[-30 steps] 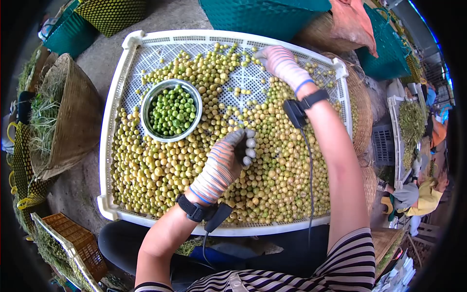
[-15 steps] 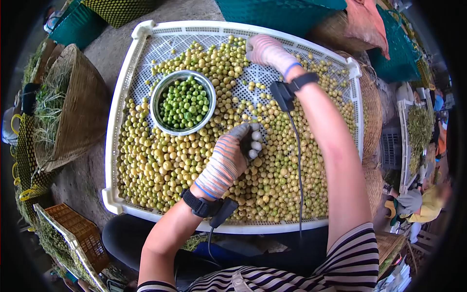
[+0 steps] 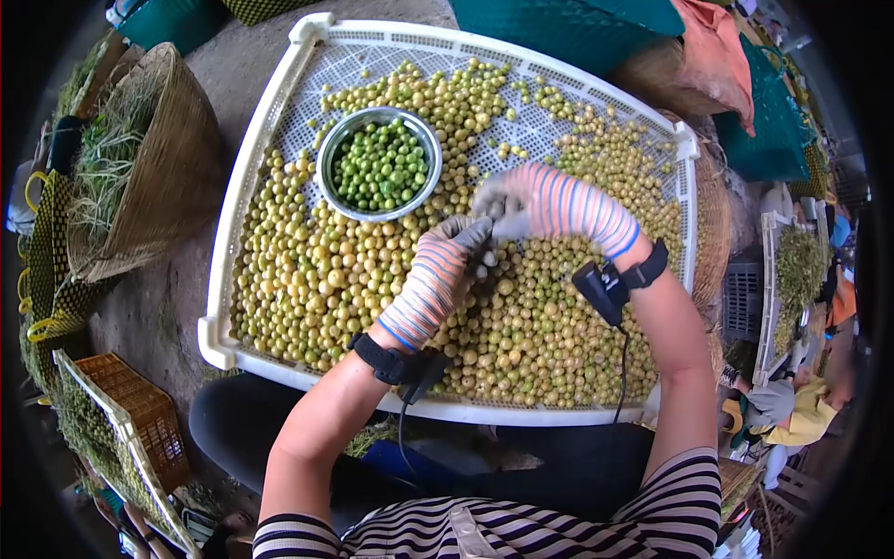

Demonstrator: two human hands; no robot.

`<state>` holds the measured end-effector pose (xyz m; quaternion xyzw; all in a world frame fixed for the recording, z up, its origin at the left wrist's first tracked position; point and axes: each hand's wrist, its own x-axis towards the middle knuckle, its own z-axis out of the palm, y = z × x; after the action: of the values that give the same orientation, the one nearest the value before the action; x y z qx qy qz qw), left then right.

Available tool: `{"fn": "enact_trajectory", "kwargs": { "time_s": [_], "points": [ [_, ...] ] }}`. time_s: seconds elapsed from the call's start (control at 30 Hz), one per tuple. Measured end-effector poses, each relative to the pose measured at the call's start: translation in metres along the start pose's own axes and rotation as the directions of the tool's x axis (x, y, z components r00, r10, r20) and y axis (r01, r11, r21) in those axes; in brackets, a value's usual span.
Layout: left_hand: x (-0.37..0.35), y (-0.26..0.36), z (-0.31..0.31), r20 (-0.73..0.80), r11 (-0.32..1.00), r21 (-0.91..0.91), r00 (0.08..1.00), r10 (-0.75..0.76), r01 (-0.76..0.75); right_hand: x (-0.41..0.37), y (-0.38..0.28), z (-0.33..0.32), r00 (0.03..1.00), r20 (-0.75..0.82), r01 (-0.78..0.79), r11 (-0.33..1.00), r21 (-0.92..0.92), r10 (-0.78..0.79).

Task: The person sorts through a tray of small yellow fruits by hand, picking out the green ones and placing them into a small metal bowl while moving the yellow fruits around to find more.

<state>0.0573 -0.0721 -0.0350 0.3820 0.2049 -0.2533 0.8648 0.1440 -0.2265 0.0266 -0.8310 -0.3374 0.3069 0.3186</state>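
Both hands wear striped gloves with grey fingers and meet over a white slatted tray of small round yellow-green fruits. My left hand is closed low above the fruits, its thumb and fingers curled together; whatever it holds is hidden. My right hand bends in from the right, its curled, slightly blurred fingertips touching those of my left hand. What lies between them cannot be made out. A metal bowl stands on the fruits at the upper left of my hands, holding greener round fruits.
On the left are a woven basket of grassy stems and an orange-brown crate. Teal containers and a pink cloth sit beyond the tray. At far right, a person in yellow is near another tray.
My right hand has come back from the far part of the tray to my left hand. My left hand stays curled in about the same place. The view has shifted slightly.
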Motion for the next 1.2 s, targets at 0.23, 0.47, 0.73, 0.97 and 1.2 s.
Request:
{"fn": "enact_trajectory", "kwargs": {
  "time_s": [0.23, 0.47, 0.73, 0.97, 1.2],
  "points": [
    [-0.021, 0.017, -0.009, 0.184, 0.999, 0.032, 0.983, -0.023, 0.018, -0.004, -0.01, 0.001, 0.959, -0.055, 0.273, 0.957, -0.096, -0.279],
    [-0.017, 0.014, -0.012, 0.095, 0.999, -0.037, 0.995, 0.008, -0.004, 0.004, 0.006, 0.008, 0.946, -0.315, 0.058, 0.996, -0.075, -0.079],
    [-0.019, 0.016, -0.008, 0.157, 0.994, -0.11, 0.987, -0.013, 0.03, 0.071, 0.058, -0.012, 0.858, -0.458, -0.484, 0.667, -0.566, 0.233],
    [-0.005, 0.011, -0.018, 0.002, 0.977, -0.191, 0.996, -0.092, 0.091, 0.027, 0.01, 0.02, 0.899, -0.409, -0.15, 0.987, 0.051, 0.157],
    [-0.022, 0.003, 0.003, 0.142, 0.894, -0.397, 0.976, -0.165, 0.209, -0.015, -0.013, 0.054, 0.911, -0.406, 0.031, 0.965, 0.26, 0.08]
  ]
}}
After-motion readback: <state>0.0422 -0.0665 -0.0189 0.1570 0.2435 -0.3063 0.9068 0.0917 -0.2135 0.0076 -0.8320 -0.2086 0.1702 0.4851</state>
